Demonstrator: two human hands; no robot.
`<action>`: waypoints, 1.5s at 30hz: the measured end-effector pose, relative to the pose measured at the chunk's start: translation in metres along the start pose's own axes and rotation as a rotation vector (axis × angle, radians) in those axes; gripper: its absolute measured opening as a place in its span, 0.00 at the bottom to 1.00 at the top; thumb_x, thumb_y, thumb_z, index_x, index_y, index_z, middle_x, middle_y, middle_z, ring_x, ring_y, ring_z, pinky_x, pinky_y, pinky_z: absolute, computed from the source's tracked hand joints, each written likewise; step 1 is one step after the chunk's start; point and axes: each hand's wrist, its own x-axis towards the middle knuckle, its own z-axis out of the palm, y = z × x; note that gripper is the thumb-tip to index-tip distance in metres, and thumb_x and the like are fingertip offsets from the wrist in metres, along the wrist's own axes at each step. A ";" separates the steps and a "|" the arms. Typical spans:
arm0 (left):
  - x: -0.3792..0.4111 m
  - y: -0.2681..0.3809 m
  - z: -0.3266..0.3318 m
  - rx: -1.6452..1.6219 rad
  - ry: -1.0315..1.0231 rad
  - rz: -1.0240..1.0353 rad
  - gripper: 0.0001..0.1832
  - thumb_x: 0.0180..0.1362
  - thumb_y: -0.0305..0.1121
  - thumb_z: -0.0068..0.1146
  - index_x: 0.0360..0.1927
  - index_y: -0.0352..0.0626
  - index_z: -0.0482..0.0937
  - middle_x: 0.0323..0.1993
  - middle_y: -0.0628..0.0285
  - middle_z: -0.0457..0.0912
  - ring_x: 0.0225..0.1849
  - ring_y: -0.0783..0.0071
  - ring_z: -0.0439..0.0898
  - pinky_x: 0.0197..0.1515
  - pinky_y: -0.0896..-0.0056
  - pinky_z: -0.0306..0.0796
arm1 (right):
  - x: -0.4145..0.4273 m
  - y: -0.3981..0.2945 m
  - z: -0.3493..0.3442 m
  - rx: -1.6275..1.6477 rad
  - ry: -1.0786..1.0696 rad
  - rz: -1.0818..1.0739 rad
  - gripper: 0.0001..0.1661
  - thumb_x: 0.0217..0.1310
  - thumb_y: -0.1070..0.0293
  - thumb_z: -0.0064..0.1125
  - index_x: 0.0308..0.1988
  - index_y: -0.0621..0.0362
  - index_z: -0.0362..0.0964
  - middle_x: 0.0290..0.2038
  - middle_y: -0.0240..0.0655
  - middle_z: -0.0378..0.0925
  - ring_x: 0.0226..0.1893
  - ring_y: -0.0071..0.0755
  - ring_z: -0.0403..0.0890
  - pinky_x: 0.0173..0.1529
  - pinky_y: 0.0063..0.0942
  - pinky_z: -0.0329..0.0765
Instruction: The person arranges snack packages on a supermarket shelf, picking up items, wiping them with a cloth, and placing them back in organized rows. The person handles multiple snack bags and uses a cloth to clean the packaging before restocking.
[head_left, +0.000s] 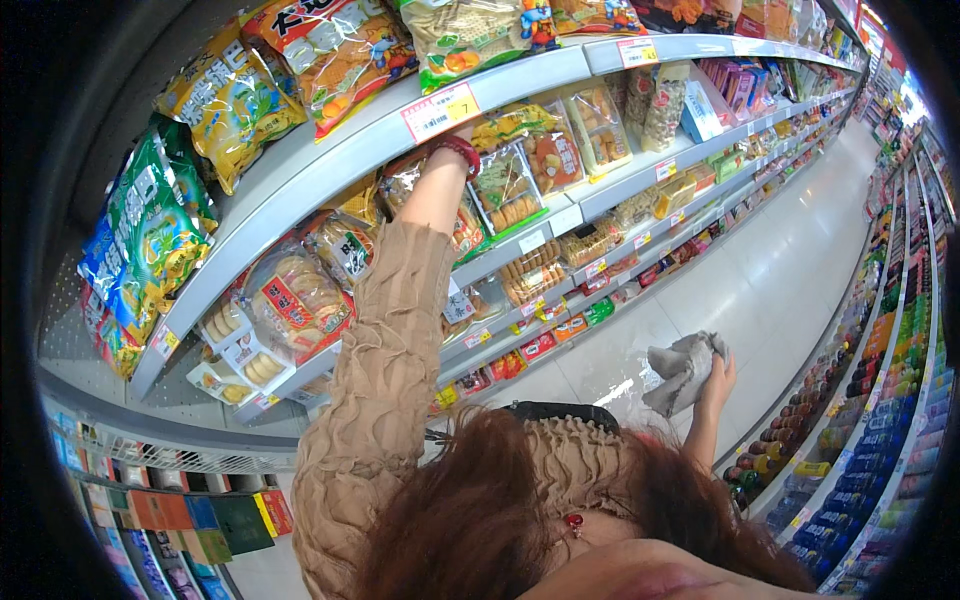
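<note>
My left arm, in a tan ruffled sleeve, reaches to a shelf of packaged biscuits and rice crackers. A red beaded bracelet (459, 151) circles the wrist. Most of my left hand (463, 133) is hidden behind the upper shelf's edge (525, 73) and its price tag (441, 112); what it touches cannot be seen. Just right of the wrist stands a clear pack of round biscuits (506, 187), beside a reddish snack bag (553, 154). Out to the right, over the aisle floor, my right hand (718, 386) grips a crumpled grey cloth (681, 375), which hangs from the fingers.
Large puffed snack bags (236, 105) stand on the top shelf, some near its edge. Lower shelves hold more packs, such as a bag of rice crackers (296, 300). Across the tiled aisle floor (772, 262) run shelves of bottles (847, 480). Boxes (240, 525) sit at lower left.
</note>
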 end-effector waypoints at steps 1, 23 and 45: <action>0.002 -0.002 -0.003 0.031 0.000 0.017 0.19 0.57 0.40 0.51 0.47 0.38 0.72 0.43 0.58 0.76 0.46 0.62 0.74 0.47 0.63 0.67 | -0.001 0.003 0.000 0.020 -0.015 0.006 0.18 0.55 0.71 0.44 0.46 0.65 0.69 0.40 0.36 0.74 0.40 0.29 0.73 0.48 0.24 0.67; 0.003 -0.051 -0.019 0.424 -0.169 0.188 0.18 0.56 0.41 0.51 0.44 0.37 0.73 0.43 0.55 0.76 0.45 0.58 0.74 0.46 0.62 0.67 | -0.009 0.023 0.034 0.515 -0.039 0.409 0.24 0.57 0.63 0.50 0.51 0.66 0.63 0.46 0.40 0.71 0.46 0.34 0.72 0.51 0.30 0.68; -0.124 0.082 -0.150 0.006 -0.836 0.548 0.12 0.53 0.34 0.52 0.42 0.50 0.77 0.39 0.58 0.79 0.38 0.62 0.78 0.38 0.62 0.72 | -0.012 -0.005 0.089 1.013 -0.441 0.512 0.29 0.52 0.68 0.40 0.55 0.63 0.57 0.53 0.43 0.66 0.54 0.44 0.66 0.61 0.45 0.59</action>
